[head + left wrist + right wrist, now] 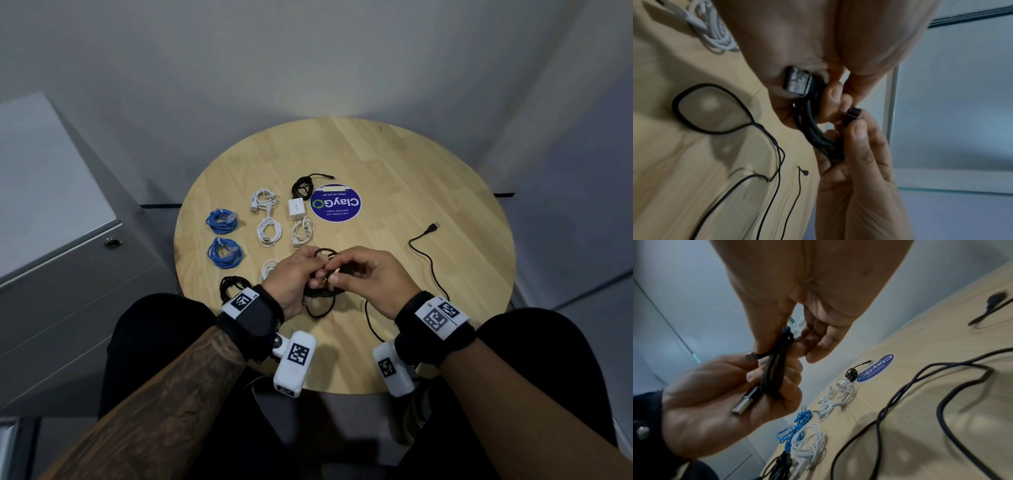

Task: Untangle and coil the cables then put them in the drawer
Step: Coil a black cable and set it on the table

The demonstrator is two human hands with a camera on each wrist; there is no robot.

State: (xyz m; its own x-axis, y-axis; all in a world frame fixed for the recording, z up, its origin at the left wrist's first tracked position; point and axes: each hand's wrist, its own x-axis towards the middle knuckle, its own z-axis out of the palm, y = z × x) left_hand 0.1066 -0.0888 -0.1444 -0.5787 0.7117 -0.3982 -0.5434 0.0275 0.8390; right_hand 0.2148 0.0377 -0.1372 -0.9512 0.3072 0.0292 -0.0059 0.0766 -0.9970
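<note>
Head view: left hand grips a coiled black cable above the tabletop, right hand pinches its plug end; cable looks light, limp, springy, so best held across the loops or it uncoils; coiled cables lie nearby

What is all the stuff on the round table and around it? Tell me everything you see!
Round wooden table: one, light wood, centre.
Blue coiled cables: two, table's left.
White coiled cables: four, middle-left.
White charger block: one, by sticker.
Purple round sticker: one, table middle.
Black coiled cables: two, one far, one near left wrist.
Loose black cable: one, table's right.
Black bundled cable: one, in hands.
Grey cabinet: one, left.
Left hand, right hand: both gripping the bundle.
</note>
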